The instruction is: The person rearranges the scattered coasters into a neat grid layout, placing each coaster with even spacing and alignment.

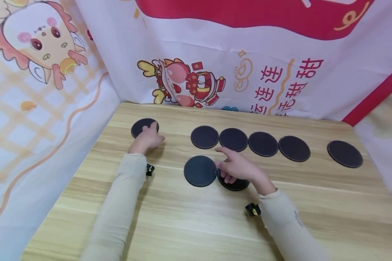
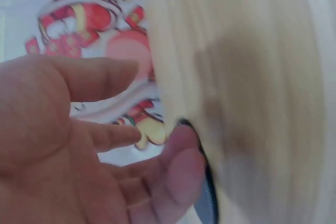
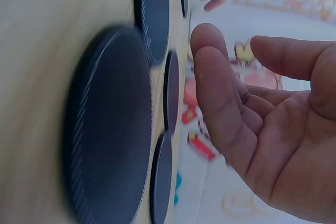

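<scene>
My left hand (image 1: pixel 147 139) reaches over the round black coaster (image 1: pixel 140 127) at the far left of the table. In the left wrist view its fingertips (image 2: pixel 186 174) overlap that coaster's edge (image 2: pixel 210 198), with the thumb spread apart. Over the front pair of coasters is my right hand (image 1: pixel 240 167), fingers loosely bent and holding nothing. It partly hides the right coaster (image 1: pixel 233 185) of that pair; the left coaster (image 1: pixel 200 171) lies right against it. The right wrist view shows the hand (image 3: pixel 273 129) held apart from the stitched-edge coaster (image 3: pixel 113 129).
Behind the front pair, a row holds several black coasters, from the leftmost coaster (image 1: pixel 204 137) to the rightmost coaster (image 1: pixel 294 148). Another coaster (image 1: pixel 345 154) lies alone at the right. The wooden table (image 1: pixel 183 224) meets a printed cloth (image 1: pixel 196 40) at its back edge.
</scene>
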